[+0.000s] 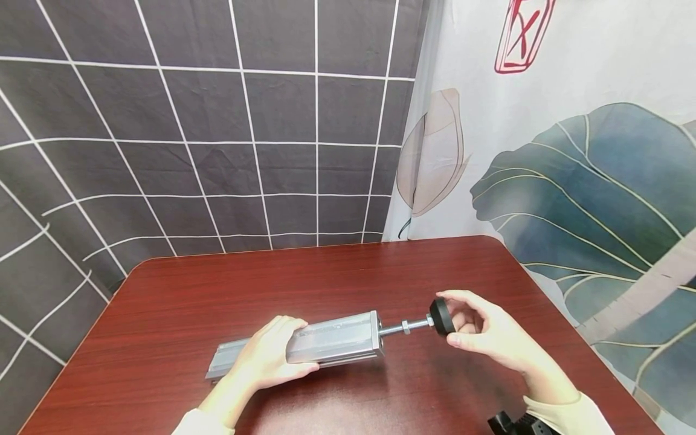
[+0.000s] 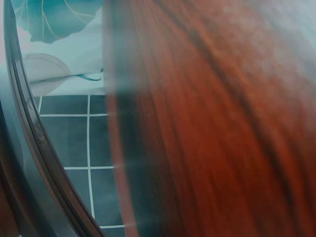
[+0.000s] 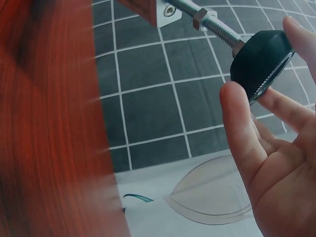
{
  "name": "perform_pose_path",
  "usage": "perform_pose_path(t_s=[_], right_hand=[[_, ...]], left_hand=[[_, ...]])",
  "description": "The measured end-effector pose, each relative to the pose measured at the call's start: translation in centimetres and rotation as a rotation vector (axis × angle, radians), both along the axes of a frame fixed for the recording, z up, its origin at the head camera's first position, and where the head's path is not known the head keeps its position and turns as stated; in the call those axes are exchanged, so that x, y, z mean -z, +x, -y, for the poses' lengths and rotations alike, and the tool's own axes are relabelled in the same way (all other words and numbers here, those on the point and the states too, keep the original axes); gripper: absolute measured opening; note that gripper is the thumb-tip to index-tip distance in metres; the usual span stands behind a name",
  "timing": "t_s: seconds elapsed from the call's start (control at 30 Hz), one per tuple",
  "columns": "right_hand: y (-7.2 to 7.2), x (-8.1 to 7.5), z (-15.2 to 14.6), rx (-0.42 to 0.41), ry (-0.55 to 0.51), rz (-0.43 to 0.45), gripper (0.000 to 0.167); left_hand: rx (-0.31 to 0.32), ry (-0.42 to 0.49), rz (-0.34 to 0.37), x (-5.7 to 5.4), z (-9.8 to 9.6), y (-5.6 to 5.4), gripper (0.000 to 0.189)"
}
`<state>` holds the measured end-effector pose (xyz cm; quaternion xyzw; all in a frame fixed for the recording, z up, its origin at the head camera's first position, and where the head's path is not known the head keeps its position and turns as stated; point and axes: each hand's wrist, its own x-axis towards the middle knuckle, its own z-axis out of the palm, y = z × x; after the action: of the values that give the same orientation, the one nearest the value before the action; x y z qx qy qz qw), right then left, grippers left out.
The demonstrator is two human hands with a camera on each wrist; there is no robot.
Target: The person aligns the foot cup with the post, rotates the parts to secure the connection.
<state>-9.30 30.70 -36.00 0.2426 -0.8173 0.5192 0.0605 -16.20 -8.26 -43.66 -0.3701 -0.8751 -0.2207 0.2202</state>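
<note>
A silver aluminium profile point(image 1: 337, 338) lies at a slant above the table, and my left hand point(image 1: 272, 353) grips it around the middle. From its right end plate sticks out a threaded rod point(image 1: 418, 324) with a hex nut point(image 3: 201, 19) partway along. On the rod's outer end sits a black round levelling foot point(image 1: 442, 316). My right hand point(image 1: 492, 329) pinches the rim of this foot between thumb and fingers, as the right wrist view shows up close. In the left wrist view only the profile's edge point(image 2: 34, 118) appears; the left hand is out of that view.
The red-brown wooden table point(image 1: 217, 290) has rounded far corners. Behind it hangs a dark grey cloth point(image 1: 283, 169) with white grid lines, beside a white leaf-print curtain point(image 1: 467, 36). A black wrist device point(image 1: 522, 425) sits at the right sleeve.
</note>
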Motion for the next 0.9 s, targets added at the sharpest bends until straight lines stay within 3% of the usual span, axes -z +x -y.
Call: perform_pose_path(t_s=[0.2, 0.53, 0.67, 0.9], right_hand=[[0.02, 0.02, 0.21, -0.011, -0.004, 0.021, 0.050], [-0.15, -0.06, 0.41, -0.077, -0.073, -0.066, 0.060], [-0.14, -0.09, 0.18, -0.127, -0.103, -0.028, 0.066], [0.15, -0.30, -0.23, -0.163, -0.033, 0.005, 0.077]], left_hand=[[0.003, 0.005, -0.002, -0.11, 0.00, 0.03, 0.062], [0.006, -0.003, 0.008, -0.57, -0.15, 0.20, 0.061], [0.008, 0.000, 0.005, -0.42, -0.17, 0.12, 0.061], [-0.004, 0.010, -0.017, 0.18, -0.05, -0.20, 0.065]])
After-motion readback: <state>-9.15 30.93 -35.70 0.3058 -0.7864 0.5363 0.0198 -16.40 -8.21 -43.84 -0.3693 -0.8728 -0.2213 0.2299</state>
